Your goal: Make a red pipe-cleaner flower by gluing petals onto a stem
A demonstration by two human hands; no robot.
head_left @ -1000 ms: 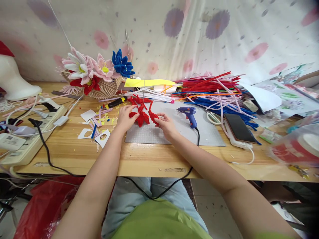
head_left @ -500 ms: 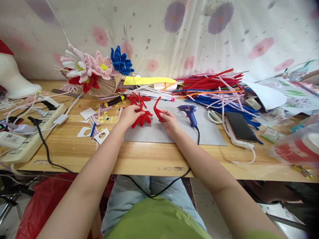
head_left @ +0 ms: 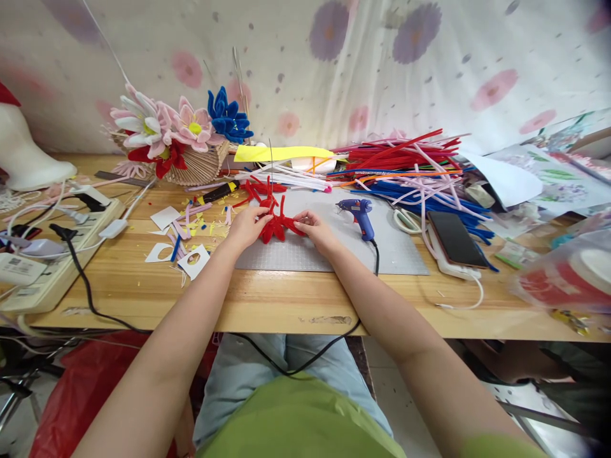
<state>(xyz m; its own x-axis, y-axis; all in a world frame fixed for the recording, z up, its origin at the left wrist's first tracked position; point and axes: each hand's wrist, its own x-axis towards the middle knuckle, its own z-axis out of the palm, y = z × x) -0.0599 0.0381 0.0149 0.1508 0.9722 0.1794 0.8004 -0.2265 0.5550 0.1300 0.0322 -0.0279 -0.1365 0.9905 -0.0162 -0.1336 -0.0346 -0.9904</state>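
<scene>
My left hand (head_left: 247,228) is closed on the red fuzzy flower (head_left: 273,229), whose petals hang over the grey mat (head_left: 329,255). Between the fingers of my right hand (head_left: 315,229) is a red fuzzy petal (head_left: 292,224), its inner end at the flower's right side; whether they touch is hard to tell. A thin wire stands up above the flower. Behind it, more red pieces (head_left: 260,187) lie on the mat. To the right of my right hand, a blue glue gun (head_left: 361,216) lies on the mat with its cord running down over the table edge.
Bundles of coloured fuzzy stems (head_left: 405,156) lie at the back. Finished flowers (head_left: 191,127) stand at back left. Paper scraps (head_left: 193,262) and a power strip (head_left: 62,261) are on the left. A phone (head_left: 456,238), scissors (head_left: 405,221) and a plastic-wrapped cup (head_left: 568,277) are on the right.
My right hand has moved left with the red petal, from apart from the flower to right against its side. The flower in my left hand has turned slightly.
</scene>
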